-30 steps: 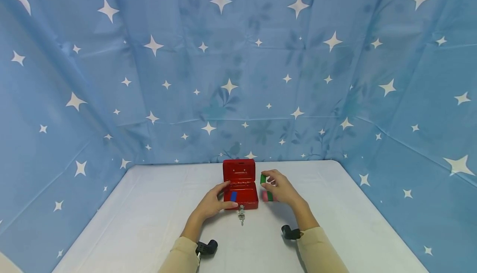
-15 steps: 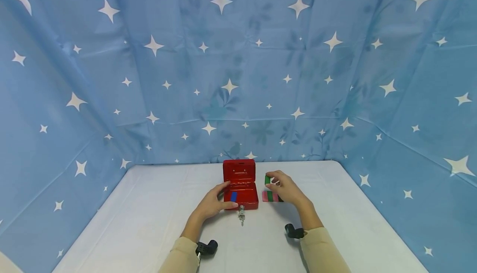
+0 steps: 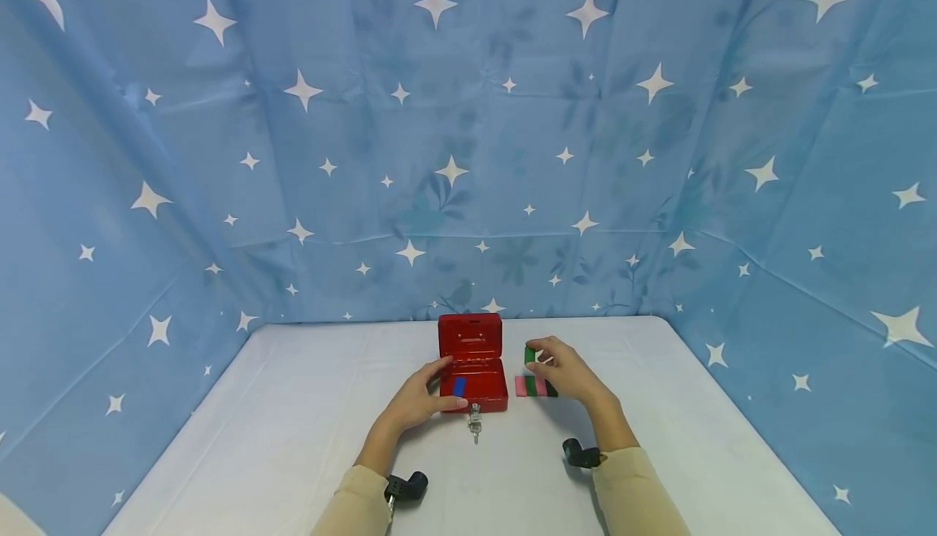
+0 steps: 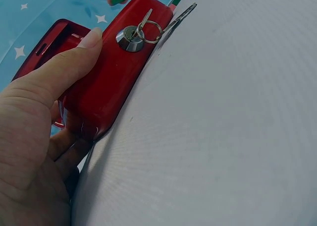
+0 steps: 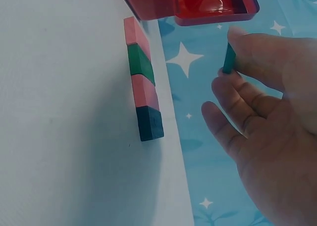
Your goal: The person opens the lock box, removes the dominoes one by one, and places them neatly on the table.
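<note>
A red cash box (image 3: 493,403) stands on the table with its lid (image 3: 470,335) raised, and a blue block (image 3: 459,386) lies inside at the left. My left hand (image 3: 414,400) holds the box by its left side, its thumb over the front edge in the left wrist view. To the right of the box my right hand (image 3: 569,369) pinches a green block (image 3: 530,355) between thumb and fingers, raised above the table. Below that hand lies a row of blocks (image 5: 143,91), pink, green, pink and a dark one, end to end beside the box.
A key ring with keys (image 4: 150,31) hangs from the lock (image 4: 130,38) on the box's front. The white table (image 3: 468,487) ends at a blue star-patterned curtain (image 3: 468,154) behind. Black wrist cameras (image 3: 581,454) sit on both wrists.
My right hand has moved a little to the right, away from the box, with the green block in its fingers. More of the block row shows. The left hand stays put.
</note>
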The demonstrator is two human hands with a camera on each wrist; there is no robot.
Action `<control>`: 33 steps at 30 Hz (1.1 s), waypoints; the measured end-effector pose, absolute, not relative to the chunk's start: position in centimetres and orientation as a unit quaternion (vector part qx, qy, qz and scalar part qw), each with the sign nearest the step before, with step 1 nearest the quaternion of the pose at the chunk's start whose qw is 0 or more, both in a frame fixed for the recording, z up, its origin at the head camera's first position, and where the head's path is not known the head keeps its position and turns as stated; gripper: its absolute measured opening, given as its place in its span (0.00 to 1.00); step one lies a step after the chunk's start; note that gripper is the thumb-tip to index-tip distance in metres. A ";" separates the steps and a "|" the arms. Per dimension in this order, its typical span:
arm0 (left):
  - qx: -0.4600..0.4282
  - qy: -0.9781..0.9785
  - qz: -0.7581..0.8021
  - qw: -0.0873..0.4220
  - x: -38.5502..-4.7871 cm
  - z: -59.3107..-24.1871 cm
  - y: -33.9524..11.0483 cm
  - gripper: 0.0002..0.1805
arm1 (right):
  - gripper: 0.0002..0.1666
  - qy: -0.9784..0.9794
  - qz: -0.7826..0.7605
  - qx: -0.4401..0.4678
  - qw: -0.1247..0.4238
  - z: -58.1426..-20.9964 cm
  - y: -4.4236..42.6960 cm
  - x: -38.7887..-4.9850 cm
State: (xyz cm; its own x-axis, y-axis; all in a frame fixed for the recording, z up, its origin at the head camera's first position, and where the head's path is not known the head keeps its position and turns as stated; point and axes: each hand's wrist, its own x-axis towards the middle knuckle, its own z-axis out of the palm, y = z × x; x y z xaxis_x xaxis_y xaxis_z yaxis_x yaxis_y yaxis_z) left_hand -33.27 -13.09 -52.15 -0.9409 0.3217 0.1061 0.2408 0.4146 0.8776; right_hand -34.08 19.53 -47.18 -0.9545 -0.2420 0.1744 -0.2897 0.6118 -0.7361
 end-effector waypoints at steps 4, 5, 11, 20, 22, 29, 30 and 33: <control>0.168 0.840 0.514 0.039 -33.2 -52.1 -13.0 0.52 | 0.25 -0.899 0.413 0.144 0.025 -47.2 19.7 -34.0; 0.168 0.841 0.513 0.039 -33.2 -52.1 -13.0 0.52 | 0.25 -0.899 0.413 0.144 0.024 -47.2 19.7 -34.0; 0.167 0.842 0.511 0.038 -33.2 -52.2 -13.0 0.51 | 0.26 -0.900 0.409 0.147 0.022 -47.1 19.9 -33.9; 0.166 0.841 0.514 0.036 -33.3 -52.2 -13.1 0.52 | 0.26 -0.899 0.412 0.146 0.021 -46.9 20.6 -33.8; 0.165 0.840 0.516 0.037 -33.3 -52.2 -13.0 0.52 | 0.26 -0.899 0.413 0.144 0.019 -47.0 20.8 -33.9; 0.162 0.842 0.514 0.039 -33.4 -52.2 -13.0 0.52 | 0.27 -0.899 0.415 0.135 0.012 -47.1 21.4 -33.9; 0.161 0.842 0.513 0.039 -33.5 -52.3 -13.0 0.52 | 0.27 -0.900 0.415 0.134 0.012 -47.1 21.4 -33.8; 0.161 0.841 0.515 0.040 -33.5 -52.4 -13.0 0.52 | 0.27 -0.900 0.415 0.131 0.007 -47.1 21.4 -33.7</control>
